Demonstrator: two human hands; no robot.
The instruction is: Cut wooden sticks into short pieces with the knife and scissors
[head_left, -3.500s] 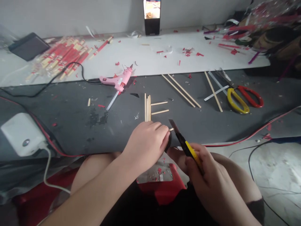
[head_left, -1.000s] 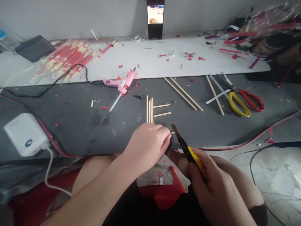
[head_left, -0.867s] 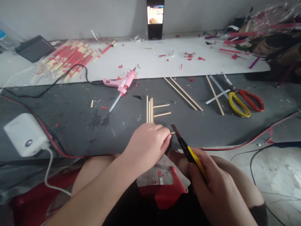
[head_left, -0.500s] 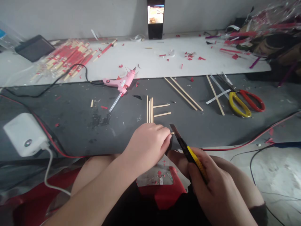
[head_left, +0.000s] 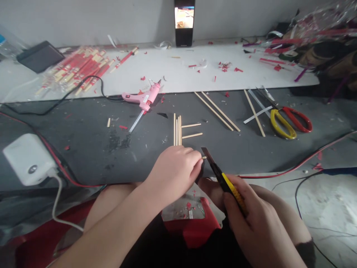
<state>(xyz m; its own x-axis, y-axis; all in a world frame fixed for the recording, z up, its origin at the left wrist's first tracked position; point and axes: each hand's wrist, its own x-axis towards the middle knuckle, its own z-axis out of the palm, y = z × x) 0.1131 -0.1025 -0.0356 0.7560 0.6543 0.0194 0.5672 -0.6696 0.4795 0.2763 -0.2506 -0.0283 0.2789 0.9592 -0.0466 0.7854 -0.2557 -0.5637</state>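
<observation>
Near the table's front edge, my left hand is closed on a thin wooden stick, of which only a short end pokes out past the fingers. My right hand grips a yellow and black utility knife, its blade out and lying at that stick's end; whether it touches cannot be made out. Just beyond my left hand stand out several parallel wooden sticks lying side by side, their near ends hidden by the hand. Two short sticks point right from this group.
A pink glue gun lies to the left, its black cord trailing. Two long sticks and scissors are at right. Bagged red-wrapped sticks and a propped phone sit behind. A white power adapter is at left.
Both hands, the knife and the stick hold nearly the same place. The view has shifted very slightly.
</observation>
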